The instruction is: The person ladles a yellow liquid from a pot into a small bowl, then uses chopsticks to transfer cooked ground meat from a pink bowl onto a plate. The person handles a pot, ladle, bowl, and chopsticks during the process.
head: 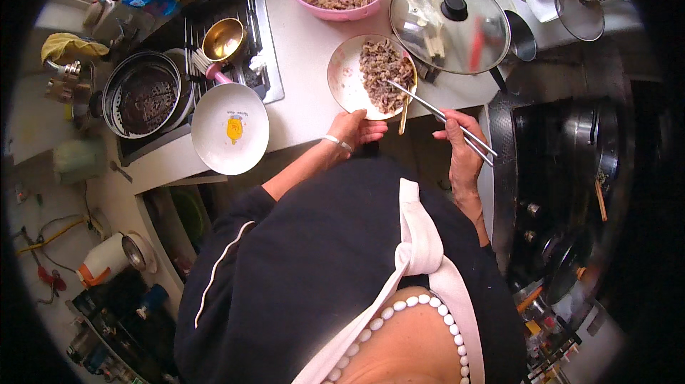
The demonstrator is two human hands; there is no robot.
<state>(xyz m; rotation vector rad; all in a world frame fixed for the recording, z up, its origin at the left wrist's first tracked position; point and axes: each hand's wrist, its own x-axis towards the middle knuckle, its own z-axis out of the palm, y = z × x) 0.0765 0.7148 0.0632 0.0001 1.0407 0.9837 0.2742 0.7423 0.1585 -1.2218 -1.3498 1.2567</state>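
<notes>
My left hand (357, 130) grips the near rim of a white plate (347, 82) at the counter's front edge, thumb on top and fingers below. Chopped, brownish cooked food (382, 71) is heaped on the plate's right half. A gold-coloured spoon (404, 116) rests against the plate's right side, its handle jutting over the rim. My right hand (461, 140) holds a pair of metal chopsticks (428, 108), their tips touching the food. Beyond the plate stands a pink plastic basin (342, 16) with more of the same food inside.
A glass lid (454, 8) lies right of the plate, with a strainer (580, 12) and other utensils beyond. On the left are a white plate with a yellow cartoon (214, 132), a gold-coloured bowl (223, 40) and a dark pan (147, 95). A faucet (67, 71) stands far left.
</notes>
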